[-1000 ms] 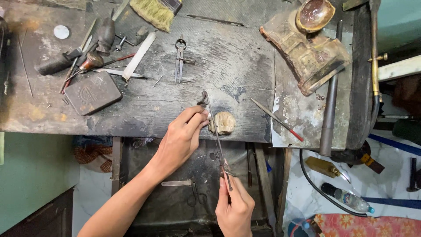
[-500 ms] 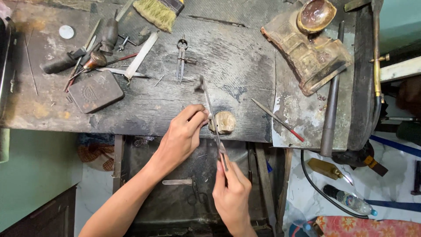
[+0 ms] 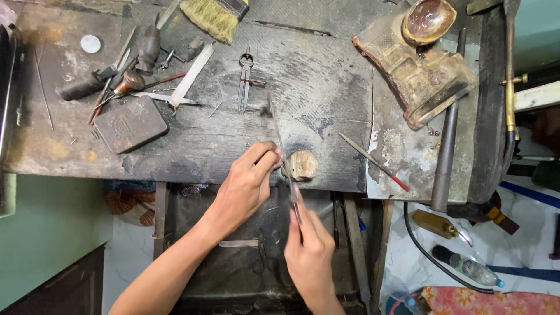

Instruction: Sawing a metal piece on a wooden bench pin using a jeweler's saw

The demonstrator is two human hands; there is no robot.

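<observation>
My right hand (image 3: 310, 251) grips the near end of a long thin metal file (image 3: 281, 143), which slants up across the dark worn workbench (image 3: 315, 93). My left hand (image 3: 248, 184) pinches something small at its fingertips, pressed against a small rounded wooden peg (image 3: 301, 165) at the bench's front edge. The pinched piece is too small to make out. The file passes right beside my left fingertips.
On the bench lie a pair of dividers (image 3: 245, 79), a flat dark tin (image 3: 130, 123), a brush (image 3: 214, 14), several hand tools at the left (image 3: 116, 81), a red-tipped rod (image 3: 373, 161) and a charred block with a bowl (image 3: 417, 58). A long metal bar (image 3: 447, 140) and a brass torch pipe (image 3: 511, 76) run along the right.
My right hand has pushed forward towards the bench, driving the file farther up across the bench top. My left hand has stayed at the wooden peg.
</observation>
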